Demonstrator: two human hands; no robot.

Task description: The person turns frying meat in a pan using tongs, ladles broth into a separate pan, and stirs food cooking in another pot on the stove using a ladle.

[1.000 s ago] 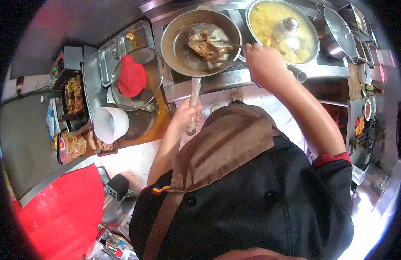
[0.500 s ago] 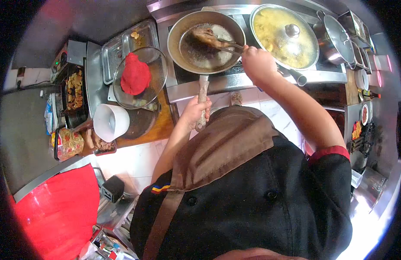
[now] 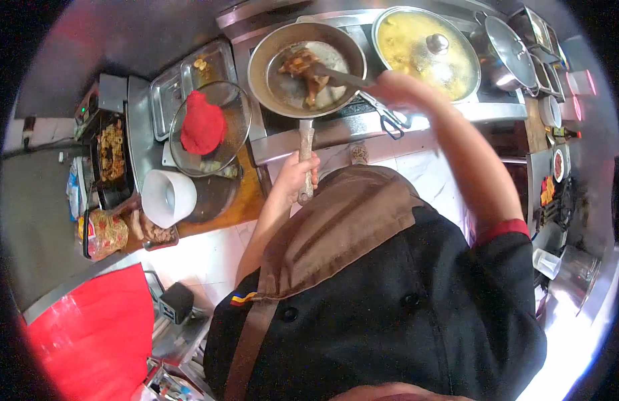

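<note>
My left hand (image 3: 299, 176) is wrapped round the handle of the frying pan (image 3: 269, 100), holding it on the stove. In the pan, a browned piece of meat (image 3: 312, 85) that looks like a chicken leg sits in bubbling oil. My right hand (image 3: 404, 91), smeared by motion, grips dark tongs (image 3: 343, 77) that reach over the pan. Their tips meet the upper part of the meat; whether they pinch it I cannot tell. Scissors (image 3: 390, 121) with dark handles lie just below my right hand at the stove's front edge.
Right of the pan stands a wide pan of yellow food under a glass lid (image 3: 426, 57), with a steel pot (image 3: 507, 53) beyond. On the left are a glass lid with a red cloth (image 3: 202, 123), a white bowl (image 3: 168, 199), metal trays (image 3: 166, 107) and a toaster oven (image 3: 109, 157).
The meat has turned, so its narrow end now points toward the pan's front. My right hand and the tongs have moved, uncovering the scissors. My left hand keeps its hold on the handle.
</note>
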